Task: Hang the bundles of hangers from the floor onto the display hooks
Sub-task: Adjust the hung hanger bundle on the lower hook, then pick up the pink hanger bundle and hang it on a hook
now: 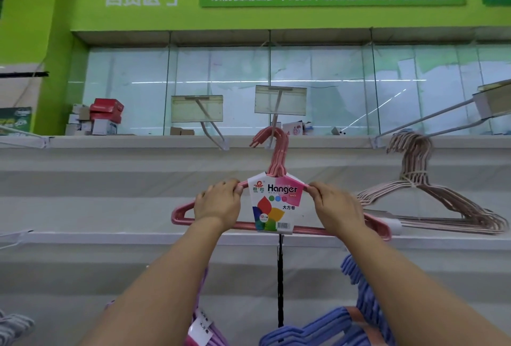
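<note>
pink plastic hangers (pixel 279 152), glossy paper label (pixel 275 202)

Green wall (pixel 83 8) above glass panels (pixel 218 88) — white slatted display board (pixel 110 180) below.

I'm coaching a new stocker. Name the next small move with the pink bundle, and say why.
Probably let go, one hand at a time. The pink bundle already has its hooks looped over the display hook, while the left hand and right hand grip its shoulders.
</note>
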Motion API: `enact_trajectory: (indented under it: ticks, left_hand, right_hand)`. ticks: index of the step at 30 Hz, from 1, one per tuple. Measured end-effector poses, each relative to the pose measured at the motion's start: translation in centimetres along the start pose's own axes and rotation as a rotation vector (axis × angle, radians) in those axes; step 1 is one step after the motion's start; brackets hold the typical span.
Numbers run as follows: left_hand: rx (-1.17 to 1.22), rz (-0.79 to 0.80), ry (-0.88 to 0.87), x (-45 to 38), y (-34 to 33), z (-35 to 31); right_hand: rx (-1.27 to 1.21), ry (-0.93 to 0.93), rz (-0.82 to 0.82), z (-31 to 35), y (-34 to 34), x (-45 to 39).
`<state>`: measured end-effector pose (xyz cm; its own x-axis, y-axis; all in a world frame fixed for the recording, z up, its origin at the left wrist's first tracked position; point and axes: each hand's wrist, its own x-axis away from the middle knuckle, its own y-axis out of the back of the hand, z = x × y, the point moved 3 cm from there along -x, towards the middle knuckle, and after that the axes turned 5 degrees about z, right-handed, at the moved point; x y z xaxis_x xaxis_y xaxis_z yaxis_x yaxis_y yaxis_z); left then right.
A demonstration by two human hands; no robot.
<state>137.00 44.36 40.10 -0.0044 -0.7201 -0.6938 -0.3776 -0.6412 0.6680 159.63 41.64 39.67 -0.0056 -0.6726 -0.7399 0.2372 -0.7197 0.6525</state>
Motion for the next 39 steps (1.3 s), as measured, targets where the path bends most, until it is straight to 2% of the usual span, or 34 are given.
enact_trajectory:
  ticks: [5, 12, 20, 32, 39]
  left_hand:
    - [0.016, 0.009, 0.005, -0.3, -0.8, -0.2]
    - [0.077, 0.005, 0.006, -0.1, -1.7, 0.0]
    - [0.028, -0.042, 0.126, 1.7, -2.3, -1.4]
    - [0.069, 0.060, 0.234, 8.0, -2.0, -1.2]
    - [0.209, 0.129, 0.190, 12.5, -1.7, -3.7]
  right_hand:
    - [-0.023, -0.060, 0.001, -0.3, -0.7, -0.9]
    - [-0.050, -0.135, -0.183, 0.0, -1.9, -0.4]
    - [-0.079, -0.200, -0.257, -0.1, -1.5, 0.7]
    - [-0.016, -0.213, -0.077, -2.3, 0.1, 5.6]
    - [-0.086, -0.160, -0.033, -0.2, 1.4, 10.4]
